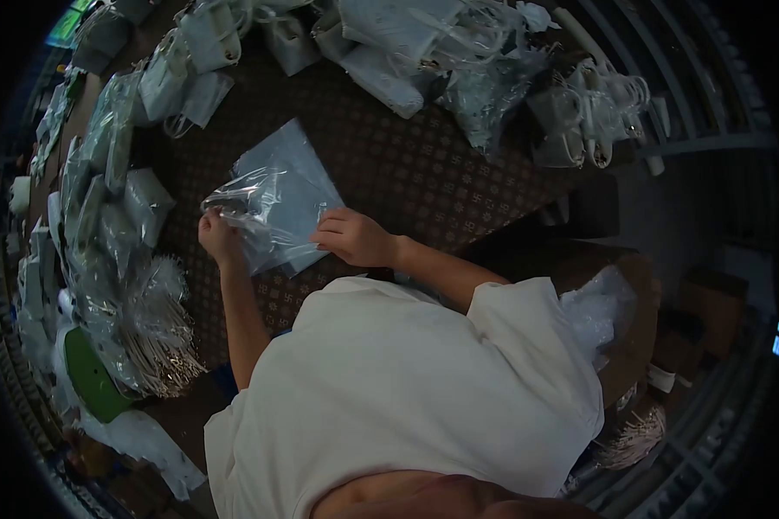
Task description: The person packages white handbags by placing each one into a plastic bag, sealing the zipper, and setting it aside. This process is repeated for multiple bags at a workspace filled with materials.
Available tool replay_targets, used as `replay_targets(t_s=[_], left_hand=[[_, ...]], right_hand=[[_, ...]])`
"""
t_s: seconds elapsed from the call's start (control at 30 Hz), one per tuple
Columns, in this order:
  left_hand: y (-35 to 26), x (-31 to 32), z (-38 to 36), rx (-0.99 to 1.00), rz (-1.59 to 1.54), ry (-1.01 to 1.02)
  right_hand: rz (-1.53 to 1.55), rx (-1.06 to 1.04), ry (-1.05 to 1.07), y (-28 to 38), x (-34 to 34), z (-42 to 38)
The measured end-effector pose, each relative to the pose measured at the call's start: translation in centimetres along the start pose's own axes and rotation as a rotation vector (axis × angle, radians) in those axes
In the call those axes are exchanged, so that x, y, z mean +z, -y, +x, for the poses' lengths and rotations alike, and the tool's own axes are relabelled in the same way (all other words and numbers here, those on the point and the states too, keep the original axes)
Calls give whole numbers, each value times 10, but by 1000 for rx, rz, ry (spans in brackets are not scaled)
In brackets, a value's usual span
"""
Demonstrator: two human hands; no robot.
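A clear plastic bag (264, 201) lies over a pale flat sheet or stack of bags (296, 156) on the dark patterned table. At the bag's left edge, my left hand (217, 235) is closed on the plastic. My right hand (353, 237) pinches the right side of the bag, its fingers bent over the edge. The plastic between the hands is wrinkled and shiny. Whether the pale sheet is inside the bag or beneath it, I cannot tell.
White bags in clear wrapping (104, 208) line the table's left side, with more (389, 52) along the back. White handbags (580, 121) stand at the back right. A green object (93, 374) is at the lower left, and an open carton (636, 316) stands right.
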State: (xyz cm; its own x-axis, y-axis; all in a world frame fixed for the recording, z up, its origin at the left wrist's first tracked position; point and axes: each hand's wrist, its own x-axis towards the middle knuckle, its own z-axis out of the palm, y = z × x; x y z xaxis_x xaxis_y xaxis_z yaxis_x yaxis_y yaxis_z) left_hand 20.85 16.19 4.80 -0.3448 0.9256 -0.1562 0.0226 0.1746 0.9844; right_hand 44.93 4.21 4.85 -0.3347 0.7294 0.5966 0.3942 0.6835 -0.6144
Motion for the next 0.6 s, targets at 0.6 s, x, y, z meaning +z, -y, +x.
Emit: replay_targets(t_s=[0.6], left_hand=[[23,-35,-19,362,1009,195]], right_hand=[[-1171,1508,-600,-54,-361,-145]])
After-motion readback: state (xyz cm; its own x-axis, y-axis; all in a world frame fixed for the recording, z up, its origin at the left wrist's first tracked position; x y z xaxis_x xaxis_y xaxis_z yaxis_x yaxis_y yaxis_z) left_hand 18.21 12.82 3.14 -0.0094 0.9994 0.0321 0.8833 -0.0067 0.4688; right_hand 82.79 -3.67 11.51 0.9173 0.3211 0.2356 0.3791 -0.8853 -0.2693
